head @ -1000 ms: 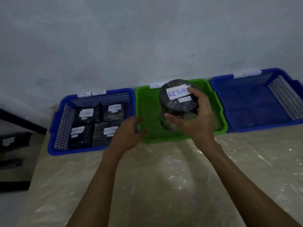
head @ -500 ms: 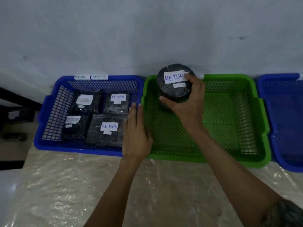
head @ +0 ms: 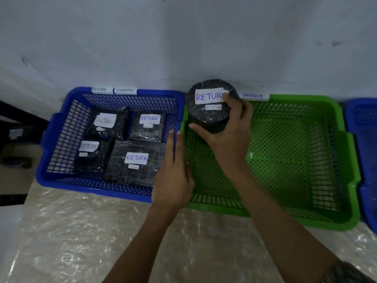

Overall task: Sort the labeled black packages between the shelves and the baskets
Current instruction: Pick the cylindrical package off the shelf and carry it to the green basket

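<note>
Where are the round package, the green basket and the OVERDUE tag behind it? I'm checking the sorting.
round package (head: 208,117): head view, on its black side wall.
green basket (head: 346,213): head view, on its right rim.
OVERDUE tag (head: 253,95): head view, on the lettering.

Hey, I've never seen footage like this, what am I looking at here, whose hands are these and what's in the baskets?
There is no machine here: a person wears a camera on the head, looking down at their own two bare hands. The right hand grips a round black package labelled RETURN over the back left corner of an empty green basket tagged OVERDUE. The left hand lies flat and open where the green basket meets the blue basket, which holds four flat black packages, all labelled RETURN. Another blue basket shows at the right edge. The baskets sit on a plastic-covered table.
</note>
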